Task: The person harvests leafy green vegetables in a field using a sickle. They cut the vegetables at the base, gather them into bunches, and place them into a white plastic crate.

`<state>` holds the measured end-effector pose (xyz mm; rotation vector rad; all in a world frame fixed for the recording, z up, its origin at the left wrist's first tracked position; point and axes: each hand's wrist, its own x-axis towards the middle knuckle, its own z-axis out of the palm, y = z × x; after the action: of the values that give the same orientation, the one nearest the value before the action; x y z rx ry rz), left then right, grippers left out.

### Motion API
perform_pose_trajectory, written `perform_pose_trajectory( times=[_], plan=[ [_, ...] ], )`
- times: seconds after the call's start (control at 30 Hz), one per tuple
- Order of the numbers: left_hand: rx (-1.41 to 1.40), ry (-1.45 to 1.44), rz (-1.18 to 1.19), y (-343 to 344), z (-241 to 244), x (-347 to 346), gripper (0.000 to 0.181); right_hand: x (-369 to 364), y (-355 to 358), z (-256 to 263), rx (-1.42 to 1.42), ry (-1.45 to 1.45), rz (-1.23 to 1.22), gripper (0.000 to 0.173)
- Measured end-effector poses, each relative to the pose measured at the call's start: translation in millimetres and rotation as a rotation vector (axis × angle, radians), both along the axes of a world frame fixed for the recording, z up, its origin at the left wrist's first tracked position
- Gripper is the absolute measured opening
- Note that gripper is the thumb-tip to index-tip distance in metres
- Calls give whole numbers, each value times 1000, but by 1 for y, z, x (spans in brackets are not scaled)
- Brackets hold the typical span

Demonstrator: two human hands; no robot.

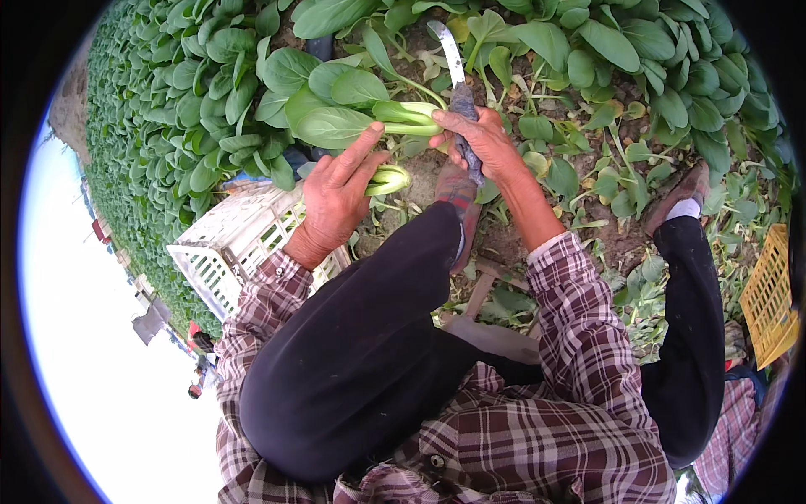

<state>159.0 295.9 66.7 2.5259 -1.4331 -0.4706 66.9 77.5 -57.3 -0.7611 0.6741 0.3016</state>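
Note:
My right hand point(488, 142) grips the cloth-wrapped handle of a curved harvesting knife point(450, 53), its blade pointing away from me. Between the thumb and fingers of that same hand is the pale base of a bok choy head point(409, 118), whose leaves spread to the left. My left hand point(337, 195) is curled around a second bok choy point(391, 180); only its pale green base shows past the fingers. The left index finger reaches out to the leaves or stalks of the first head; whether it presses on them is unclear.
A white plastic crate point(230, 261) stands beside my left forearm. Growing bok choy point(630, 47) crowds the far side and the left. Trimmed leaves litter the soil around my shoes. A wooden stool frame point(482, 293) is beneath me. At right are a yellow crate point(765, 293) and another person's plaid clothing point(730, 435).

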Motion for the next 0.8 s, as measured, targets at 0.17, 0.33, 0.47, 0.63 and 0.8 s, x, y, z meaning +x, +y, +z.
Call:
perform_pose_trajectory(
  times=[0.17, 0.33, 0.47, 0.63, 0.8],
  plan=[
    [65, -340, -195, -43, -22, 23, 76, -4, 6, 22, -117, -9, 117, 44],
    [195, -81, -263, -26, -39, 49, 66, -5, 13, 39, -141, 54, 71, 43],
    [237, -80, -294, -18, -17, 27, 43, -6, 17, 46, -288, 86, 26, 39],
    [204, -75, -161, -24, -7, 31, 34, -4, 43, 6, -761, -65, 311, 35],
    [466, -182, -46, -17, -38, 77, 20, 19, 65, -23, -1073, -183, 390, 35]
  ],
)
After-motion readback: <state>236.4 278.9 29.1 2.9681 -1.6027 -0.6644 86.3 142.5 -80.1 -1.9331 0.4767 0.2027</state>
